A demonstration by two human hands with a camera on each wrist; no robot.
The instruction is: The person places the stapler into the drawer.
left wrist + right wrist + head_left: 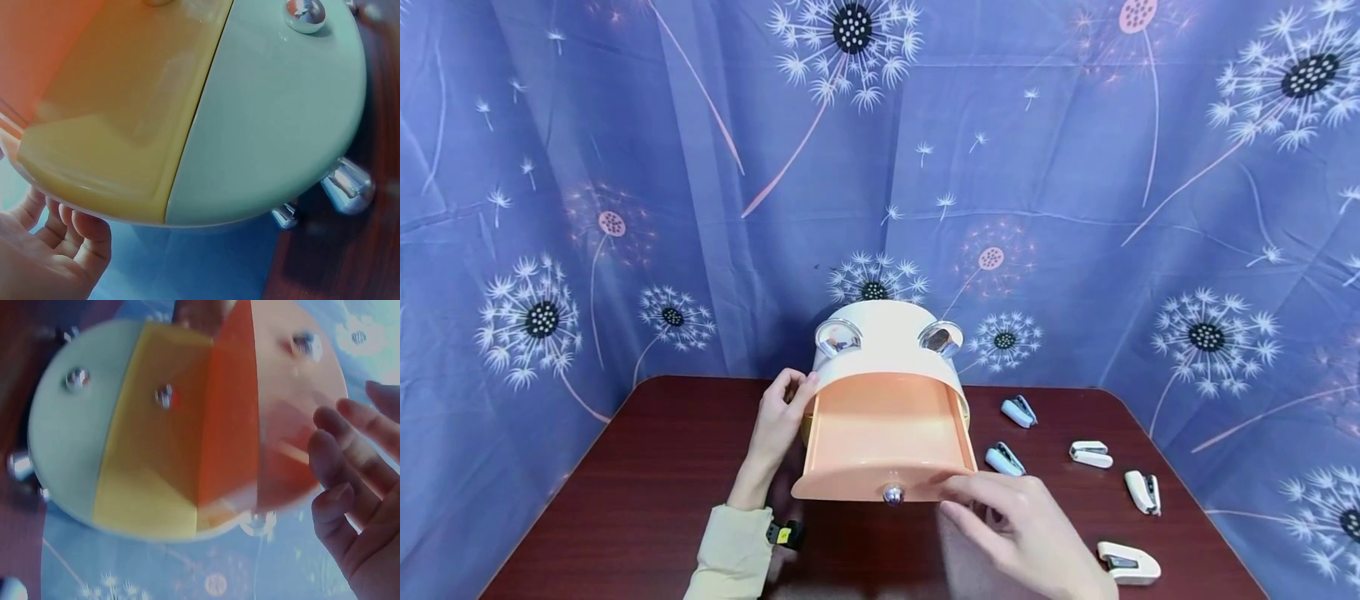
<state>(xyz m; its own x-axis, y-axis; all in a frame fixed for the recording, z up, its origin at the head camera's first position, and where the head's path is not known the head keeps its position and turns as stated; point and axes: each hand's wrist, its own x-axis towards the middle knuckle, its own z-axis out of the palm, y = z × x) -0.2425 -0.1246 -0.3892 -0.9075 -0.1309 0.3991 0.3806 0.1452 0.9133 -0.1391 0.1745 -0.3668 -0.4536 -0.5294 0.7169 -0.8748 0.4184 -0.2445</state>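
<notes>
A rounded white drawer cabinet point(887, 333) with two shiny knobs like eyes stands on the table. Its peach top drawer point(887, 425) is pulled out, showing a bare inside and a silver knob point(893, 495). Below it the yellow drawer point(125, 112) and the pale green drawer point(269, 112) are closed. My left hand point(778, 425) rests its fingertips against the cabinet's left side near the upper rim, fingers bent. My right hand point(1018, 525) is by the right end of the peach drawer front, fingers loosely bent, fingertips right at its edge.
Right of the cabinet lie small staplers: a blue one point(1018, 412), another blue one point(1004, 459), and white ones point(1091, 454), point(1142, 492) and a larger white stapler point(1129, 564) near the front. A dandelion-print curtain point(775, 208) hangs behind the dark red table point(647, 483).
</notes>
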